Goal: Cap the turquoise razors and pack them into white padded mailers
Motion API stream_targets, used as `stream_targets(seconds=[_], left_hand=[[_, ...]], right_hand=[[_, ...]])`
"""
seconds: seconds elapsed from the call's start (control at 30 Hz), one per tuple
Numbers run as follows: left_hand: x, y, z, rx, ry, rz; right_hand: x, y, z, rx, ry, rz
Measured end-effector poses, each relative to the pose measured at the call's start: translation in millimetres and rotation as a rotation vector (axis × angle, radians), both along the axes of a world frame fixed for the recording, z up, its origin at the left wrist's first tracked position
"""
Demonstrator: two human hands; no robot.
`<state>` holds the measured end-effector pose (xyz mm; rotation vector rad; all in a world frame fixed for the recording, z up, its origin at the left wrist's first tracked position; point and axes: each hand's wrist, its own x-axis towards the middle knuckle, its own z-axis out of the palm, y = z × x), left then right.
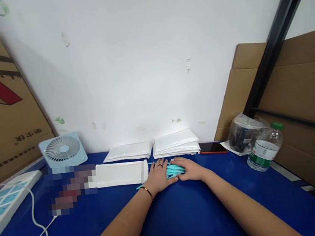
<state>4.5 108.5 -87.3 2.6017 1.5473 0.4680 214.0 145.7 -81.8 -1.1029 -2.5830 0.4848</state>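
Observation:
A bundle of thin turquoise strips point(174, 169) lies on the blue table, loosely gathered between my two hands. My left hand point(160, 176) rests over the left part of the bundle, fingers curved over it and thumb on the near side. Single strip ends poke out to the left from under that hand. My right hand point(189, 169) closes around the right end, with fingertips at the far side and thumb at the near side. Just left of my left hand lies a flat white packet point(121, 173). How far the strips run beneath my palms is hidden.
Behind stand a white packet point(128, 151) and a stack of white packets point(175, 144) by the wall. A phone point(213, 148), a bagged dark item point(240, 137) and a water bottle point(265, 149) are right. Left are a fan point(63, 148) and a power strip point(10, 201) with cables.

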Motion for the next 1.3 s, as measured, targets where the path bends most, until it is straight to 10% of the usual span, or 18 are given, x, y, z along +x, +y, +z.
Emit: stream_targets(seconds=[0.47,0.73,1.0,1.3], left_hand=[[33.2,-33.5,21.1,-0.070,0.220,-0.142],[-23.9,-58.7,57.7,-0.040,0.079,-0.076],[-74.1,-133.5,19.7,-0.185,-0.093,0.124],[-48.3,-118.6,21.2,0.023,-0.083,0.036]], right_hand=[[-6.1,-65.6,13.2,0.238,-0.365,-0.023],[-7.1,-66.8,20.6,0.175,-0.391,0.051],[-7.3,-75.7,21.0,0.186,-0.292,0.083],[13.0,-106.8,31.4,-0.009,-0.056,0.039]])
